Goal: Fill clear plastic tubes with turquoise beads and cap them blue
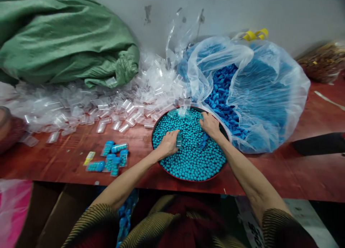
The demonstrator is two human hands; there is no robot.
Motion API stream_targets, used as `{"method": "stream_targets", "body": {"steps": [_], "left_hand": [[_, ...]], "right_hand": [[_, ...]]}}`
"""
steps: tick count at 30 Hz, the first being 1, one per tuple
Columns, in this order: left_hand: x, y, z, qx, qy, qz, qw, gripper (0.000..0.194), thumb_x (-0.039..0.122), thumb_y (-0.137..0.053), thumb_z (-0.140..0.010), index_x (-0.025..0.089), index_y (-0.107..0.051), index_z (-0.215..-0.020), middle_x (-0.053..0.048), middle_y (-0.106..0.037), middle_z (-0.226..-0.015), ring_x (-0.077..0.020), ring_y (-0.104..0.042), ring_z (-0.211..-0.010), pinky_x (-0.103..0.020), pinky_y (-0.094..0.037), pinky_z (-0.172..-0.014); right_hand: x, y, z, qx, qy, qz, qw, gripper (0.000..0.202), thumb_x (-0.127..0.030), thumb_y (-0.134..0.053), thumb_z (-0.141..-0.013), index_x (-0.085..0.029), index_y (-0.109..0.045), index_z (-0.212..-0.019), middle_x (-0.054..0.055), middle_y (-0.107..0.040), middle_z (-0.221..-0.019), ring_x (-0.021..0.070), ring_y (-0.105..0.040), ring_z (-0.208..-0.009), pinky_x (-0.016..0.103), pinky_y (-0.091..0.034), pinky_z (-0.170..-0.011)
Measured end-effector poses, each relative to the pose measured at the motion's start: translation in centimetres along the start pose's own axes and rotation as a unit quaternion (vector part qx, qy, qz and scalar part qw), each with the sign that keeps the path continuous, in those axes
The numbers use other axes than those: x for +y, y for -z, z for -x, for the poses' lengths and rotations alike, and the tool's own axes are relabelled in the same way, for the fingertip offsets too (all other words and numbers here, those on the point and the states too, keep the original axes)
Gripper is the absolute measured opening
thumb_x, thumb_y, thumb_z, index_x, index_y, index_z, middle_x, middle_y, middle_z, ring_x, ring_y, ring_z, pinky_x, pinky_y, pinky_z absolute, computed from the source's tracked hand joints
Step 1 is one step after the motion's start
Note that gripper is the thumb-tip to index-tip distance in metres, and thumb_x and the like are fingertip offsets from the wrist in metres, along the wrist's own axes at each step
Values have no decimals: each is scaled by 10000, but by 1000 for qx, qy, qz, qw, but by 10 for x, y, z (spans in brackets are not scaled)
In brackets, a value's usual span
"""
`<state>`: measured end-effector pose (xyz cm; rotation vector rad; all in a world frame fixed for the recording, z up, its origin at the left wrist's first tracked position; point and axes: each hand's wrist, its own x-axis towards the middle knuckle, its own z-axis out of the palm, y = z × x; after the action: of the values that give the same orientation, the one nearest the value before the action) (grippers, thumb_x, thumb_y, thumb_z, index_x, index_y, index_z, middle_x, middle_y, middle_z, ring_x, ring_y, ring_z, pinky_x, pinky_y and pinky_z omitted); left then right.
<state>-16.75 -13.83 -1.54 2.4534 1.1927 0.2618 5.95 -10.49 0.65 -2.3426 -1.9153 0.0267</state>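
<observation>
A round, dark-red-rimmed basin point(185, 180) full of small turquoise beads point(194, 162) stands before me. Over its left part, my left hand point(169, 143) is closed around a small clear plastic bottle point(179, 139). My right hand point(210, 124) is at the basin's right side with fingers curled down against the beads; what they hold, if anything, is hidden. A blue cap point(203, 141) lies on the beads below my right hand. More clear bottles point(184, 107) rest at the basin's far rim.
Clear empty bottles point(129, 108) are heaped behind, beside a green sack point(70, 40). A translucent bag point(264, 97) holds blue caps point(222, 92) at right. Several filled, capped bottles point(114, 157) lie on the red table point(145, 169) at left. A black object point(319, 144) lies far right.
</observation>
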Motion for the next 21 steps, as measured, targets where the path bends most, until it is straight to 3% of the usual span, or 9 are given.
{"method": "stream_targets", "body": {"steps": [3, 6, 9, 12, 16, 21], "left_hand": [[4, 0, 5, 19, -14, -15, 1000, 486, 111, -519, -707, 117, -425, -1184, -167, -521, -1215, -285, -465, -1173, -462, -424, -968], [7, 0, 10, 23, -55, -51, 997, 525, 108, -565, -662, 100, -421, -1167, -228, -307, -1432, -367, -236, -1366, -547, -303, -1058], [7, -3, 10, 5, -84, -66, 994, 557, 100, -567, -643, 96, -403, -1175, -244, -147, -1507, -399, -60, -1410, -595, -239, -1071], [4, -8, 8, -6, -67, -56, 996, 581, 120, -561, -654, 82, -375, -1204, -264, -209, -1482, -385, -140, -1402, -573, -274, -1060], [0, -11, 6, -2, -45, -36, 998, 580, 169, -558, -688, 87, -364, -1229, -244, -351, -1403, -338, -320, -1333, -506, -349, -1028], [5, -3, 7, -14, -16, -10, 1000, 663, 225, -625, -656, 111, -347, -1248, -229, -359, -1390, -337, -376, -1278, -503, -384, -981]], "right_hand": [[0, 9, 9, 0, 60, -97, 993, 346, -245, -440, -879, -92, -506, -1182, 173, -620, -1097, 239, -592, -981, 311, -439, -808], [-12, 12, 20, -88, 151, -209, 962, 278, -285, -482, -874, -129, -583, -1082, 105, -669, -988, 193, -615, -881, 282, -452, -780], [-33, 3, 28, -160, 216, -283, 921, 223, -267, -454, -894, -161, -632, -977, 35, -680, -857, 148, -612, -780, 254, -460, -734], [-49, -7, 32, -176, 249, -302, 903, 254, -238, -406, -920, -155, -645, -941, 28, -677, -845, 134, -606, -783, 247, -460, -747], [-54, -13, 37, -140, 261, -225, 928, 304, -273, -376, -943, -165, -659, -959, 74, -681, -946, 169, -613, -904, 286, -450, -828], [-58, -20, 44, -99, 181, -277, 939, 318, -273, -389, -943, -150, -569, -1174, 83, -685, -1018, 168, -628, -945, 276, -466, -822]]}}
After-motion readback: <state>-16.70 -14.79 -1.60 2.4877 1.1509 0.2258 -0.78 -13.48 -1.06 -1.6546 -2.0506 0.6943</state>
